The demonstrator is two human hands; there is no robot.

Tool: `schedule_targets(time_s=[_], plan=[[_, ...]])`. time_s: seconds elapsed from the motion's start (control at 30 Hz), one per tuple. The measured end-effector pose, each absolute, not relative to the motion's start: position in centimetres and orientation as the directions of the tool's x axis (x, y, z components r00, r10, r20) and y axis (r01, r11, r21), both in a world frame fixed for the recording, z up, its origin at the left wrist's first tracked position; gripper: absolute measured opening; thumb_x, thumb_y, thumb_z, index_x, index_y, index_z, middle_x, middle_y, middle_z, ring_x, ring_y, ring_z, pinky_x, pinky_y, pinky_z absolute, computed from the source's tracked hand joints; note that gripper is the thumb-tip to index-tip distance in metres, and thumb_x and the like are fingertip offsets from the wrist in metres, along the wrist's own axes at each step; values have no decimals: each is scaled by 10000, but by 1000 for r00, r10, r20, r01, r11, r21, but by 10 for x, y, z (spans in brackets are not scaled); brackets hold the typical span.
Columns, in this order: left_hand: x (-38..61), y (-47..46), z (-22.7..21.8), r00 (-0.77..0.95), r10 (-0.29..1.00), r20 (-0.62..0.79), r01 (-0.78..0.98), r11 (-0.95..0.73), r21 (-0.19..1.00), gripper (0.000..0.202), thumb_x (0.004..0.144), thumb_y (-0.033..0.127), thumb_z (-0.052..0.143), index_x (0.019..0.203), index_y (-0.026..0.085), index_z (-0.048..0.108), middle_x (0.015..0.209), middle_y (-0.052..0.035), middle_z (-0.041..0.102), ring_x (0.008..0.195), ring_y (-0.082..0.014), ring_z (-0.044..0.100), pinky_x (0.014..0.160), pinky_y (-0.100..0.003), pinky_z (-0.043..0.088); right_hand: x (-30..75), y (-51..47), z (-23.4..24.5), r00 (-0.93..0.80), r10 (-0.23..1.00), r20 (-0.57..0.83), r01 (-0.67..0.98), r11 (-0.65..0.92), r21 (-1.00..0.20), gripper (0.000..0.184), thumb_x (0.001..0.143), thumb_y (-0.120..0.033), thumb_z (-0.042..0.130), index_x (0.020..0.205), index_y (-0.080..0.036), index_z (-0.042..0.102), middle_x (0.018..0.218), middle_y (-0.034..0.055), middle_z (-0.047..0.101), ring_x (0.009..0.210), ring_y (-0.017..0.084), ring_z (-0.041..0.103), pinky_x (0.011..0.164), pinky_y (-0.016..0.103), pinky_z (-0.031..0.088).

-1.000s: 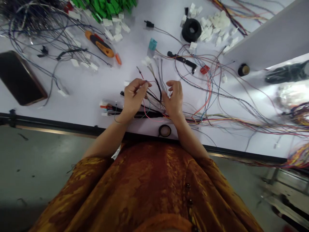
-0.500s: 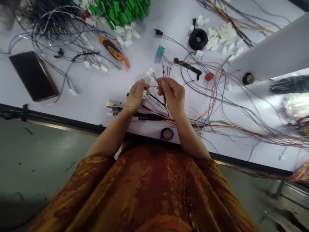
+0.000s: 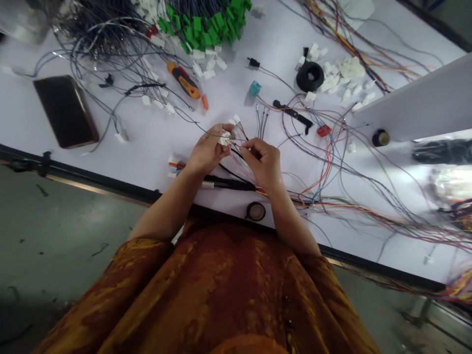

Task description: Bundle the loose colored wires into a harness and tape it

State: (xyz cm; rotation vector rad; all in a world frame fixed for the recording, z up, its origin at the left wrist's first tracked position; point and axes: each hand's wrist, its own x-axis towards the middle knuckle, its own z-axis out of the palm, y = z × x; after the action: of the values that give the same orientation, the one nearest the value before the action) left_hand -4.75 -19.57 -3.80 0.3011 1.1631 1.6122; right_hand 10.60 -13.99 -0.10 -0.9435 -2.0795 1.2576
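Note:
A white connector (image 3: pixel 224 138) sits in my left hand (image 3: pixel 209 151), whose fingers are closed round it. Thin wires run out of it, among them a green wire (image 3: pixel 201 126) that trails to the left and a pink one (image 3: pixel 236 160). Just to its right, my right hand (image 3: pixel 264 162) pinches a thin wire (image 3: pixel 239 143) close to the connector's face. Beyond the fingers lies another small white connector (image 3: pixel 235 120) with wires. Below both hands, a black-sleeved wire bundle (image 3: pixel 232 183) runs along the table edge.
A tape roll (image 3: pixel 255 211) lies at the front edge. Farther back are an orange-and-black cutter (image 3: pixel 183 80), a teal connector (image 3: pixel 254 88), a black tape roll (image 3: pixel 310 76), a red connector (image 3: pixel 323 130) and green connectors (image 3: pixel 206 29). A phone (image 3: pixel 66 112) rests at left; a panel (image 3: pixel 416 98) stands at right.
The camera view has shifted slightly. My left hand has turned so the white connector shows more. My right hand has moved down, with its fingertips at a wire by the connector.

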Motion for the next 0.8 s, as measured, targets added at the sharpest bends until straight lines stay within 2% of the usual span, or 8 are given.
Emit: schedule_targets(time_s=[0.13, 0.27, 0.43, 0.57, 0.8], plan=[[-43, -197, -28, -402, 844, -356, -612, 41, 790, 288, 1043, 294, 454, 916, 177, 685, 772, -15, 625, 541, -50, 505, 490, -166, 399, 100, -140, -5, -650, 745, 150, 282, 419, -863, 151, 900, -224, 578, 753, -192, 593, 684, -30, 557, 628, 92, 461, 643, 260, 373], [-43, -197, -27, -420, 839, -347, -594, 34, 804, 281, 1045, 277, 454, 909, 177, 678, 740, -6, 614, 511, -43, 479, 461, -162, 374, 99, -140, -8, -646, 744, 170, 286, 443, -850, 157, 895, -200, 565, 738, -196, 572, 711, -22, 571, 653, 100, 484, 652, 267, 379], [-44, -196, -34, -450, 827, -338, -503, 78, 861, 261, 1010, 410, 530, 919, 205, 663, 750, -10, 628, 501, -52, 470, 447, -174, 388, 102, -140, -6, -626, 766, 145, 291, 403, -868, 170, 883, -194, 573, 716, -213, 552, 684, -22, 553, 635, 115, 477, 639, 279, 401], [-45, -196, -39, -468, 838, -281, -389, 90, 917, 319, 965, 528, 563, 934, 225, 658, 769, -29, 643, 509, -75, 479, 446, -201, 402, 105, -139, -5, -642, 753, 141, 328, 437, -838, 177, 894, -194, 562, 722, -228, 534, 709, -9, 570, 666, 135, 498, 665, 295, 430], [-45, -199, -47, -489, 854, -176, -221, 74, 973, 413, 938, 617, 556, 899, 224, 673, 668, -9, 531, 472, -79, 432, 417, -212, 339, 106, -141, -2, -666, 722, 188, 366, 536, -761, 185, 906, -155, 533, 739, -225, 494, 762, 3, 559, 680, 144, 487, 652, 302, 373]])
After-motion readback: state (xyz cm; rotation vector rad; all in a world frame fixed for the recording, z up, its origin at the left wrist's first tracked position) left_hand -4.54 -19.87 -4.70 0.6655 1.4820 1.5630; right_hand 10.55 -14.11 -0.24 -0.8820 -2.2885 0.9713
